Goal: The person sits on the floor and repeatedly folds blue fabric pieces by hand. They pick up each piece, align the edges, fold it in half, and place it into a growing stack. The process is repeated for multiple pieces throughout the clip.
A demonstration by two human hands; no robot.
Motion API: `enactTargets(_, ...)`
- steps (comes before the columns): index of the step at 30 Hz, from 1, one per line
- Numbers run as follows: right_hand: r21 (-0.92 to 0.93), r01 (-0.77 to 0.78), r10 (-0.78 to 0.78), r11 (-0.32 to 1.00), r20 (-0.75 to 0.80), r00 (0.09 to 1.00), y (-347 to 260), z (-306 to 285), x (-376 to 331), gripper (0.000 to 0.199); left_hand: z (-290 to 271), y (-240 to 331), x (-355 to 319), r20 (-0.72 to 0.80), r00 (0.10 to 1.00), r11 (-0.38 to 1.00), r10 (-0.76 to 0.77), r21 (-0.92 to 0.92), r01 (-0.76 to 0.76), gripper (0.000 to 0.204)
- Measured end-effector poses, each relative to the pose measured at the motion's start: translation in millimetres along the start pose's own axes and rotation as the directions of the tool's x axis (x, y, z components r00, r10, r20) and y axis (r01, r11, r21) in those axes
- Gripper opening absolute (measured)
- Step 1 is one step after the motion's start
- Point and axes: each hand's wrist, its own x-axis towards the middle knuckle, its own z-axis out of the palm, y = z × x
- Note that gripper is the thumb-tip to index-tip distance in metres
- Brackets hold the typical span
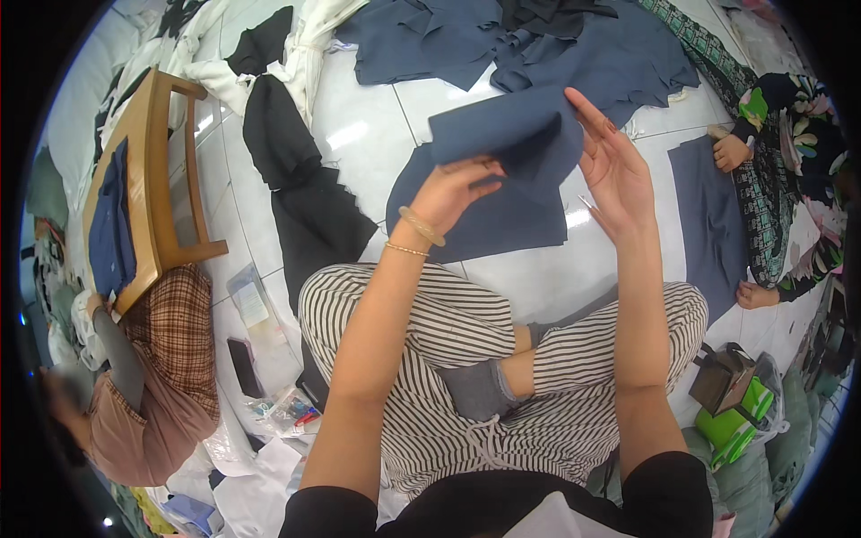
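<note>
One blue cloth (489, 127), running roughly nine-to-three, lies at twelve from your left hand (456, 193), fingers pinching it; right hand (619, 175), fingers outstretched, at its three-o'clock end.

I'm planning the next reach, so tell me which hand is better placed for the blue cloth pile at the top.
Probably the right hand: its extended fingers point up toward the blue cloth pile, closer than the left hand, whose fingers are at the lower edge of the raised cloth.
</note>
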Motion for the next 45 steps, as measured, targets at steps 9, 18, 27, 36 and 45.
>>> enactTargets(9,-0.72,-0.411,0.325,0.559,-0.266,0.908,-14.4,-18.6,-9.6,0.06,-13.4,14.5,-4.7,-0.458,0.849,0.944,0.265,0.302,-0.132,0.013)
enactTargets(18,-0.831,-0.556,0.555,0.031,-0.448,0.701,-2.4,-6.7,-10.5,0.068,-30.5,-4.6,-18.9,-0.437,0.784,0.308,0.441,0.894,0.325,0.018)
enactTargets(27,-0.83,-0.558,0.459,-0.015,-0.502,0.733,15.1,-47.0,-9.3,0.078,11.8,-53.1,-5.9,0.171,0.906,-0.333,0.387,0.942,-0.036,0.018)
enactTargets(36,-0.836,-0.446,0.295,0.318,-0.36,0.885,3.3,-20.6,0.2,0.048,12.0,-33.6,-1.8,0.208,0.919,0.038,0.335,0.971,-0.234,0.013)
enactTargets(45,-0.444,-0.282,0.349,0.851,0.077,0.934,-2.7,-12.6,-6.8,0.021,32.3,37.1,-16.9,0.118,0.918,0.666,0.378,0.654,-0.358,0.048)
